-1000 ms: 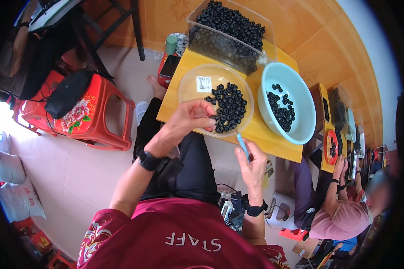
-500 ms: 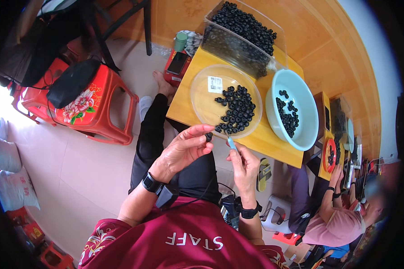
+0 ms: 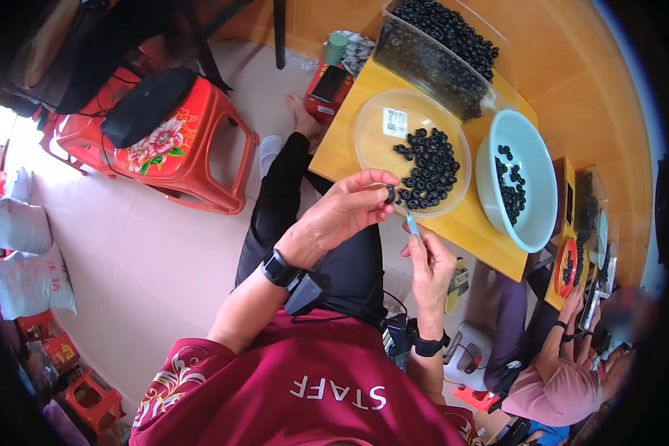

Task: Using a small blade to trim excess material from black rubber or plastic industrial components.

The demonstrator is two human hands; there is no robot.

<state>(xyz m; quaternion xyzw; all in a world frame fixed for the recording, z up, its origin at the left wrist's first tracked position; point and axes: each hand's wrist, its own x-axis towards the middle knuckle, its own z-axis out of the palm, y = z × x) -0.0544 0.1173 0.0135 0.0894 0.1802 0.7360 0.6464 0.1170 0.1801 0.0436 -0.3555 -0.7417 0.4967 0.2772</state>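
Between the thumb and fingers of my left hand (image 3: 338,215) is a small round black part (image 3: 390,195). My right hand (image 3: 431,264) is closed on a slim tool with a light-blue handle (image 3: 413,225), its tip pointing up close to that part. What the tip is like is too small to make out. Just beyond both hands a clear round tray (image 3: 379,156) holds a heap of similar black ring-shaped parts (image 3: 432,167). A light-blue basin (image 3: 540,230) to its right contains more of them.
The yellow table (image 3: 331,160) also carries a clear bin (image 3: 416,63) full of black parts. A red stool (image 3: 223,163) with a black bag stands at left. A co-worker in pink (image 3: 557,386) sits at right, by a red tray (image 3: 560,279). White sacks (image 3: 30,279) lie far left.
The whole view has shifted, so the table and stool appear farther right and higher. Both hands keep their hold on the black part and the tool, close together.
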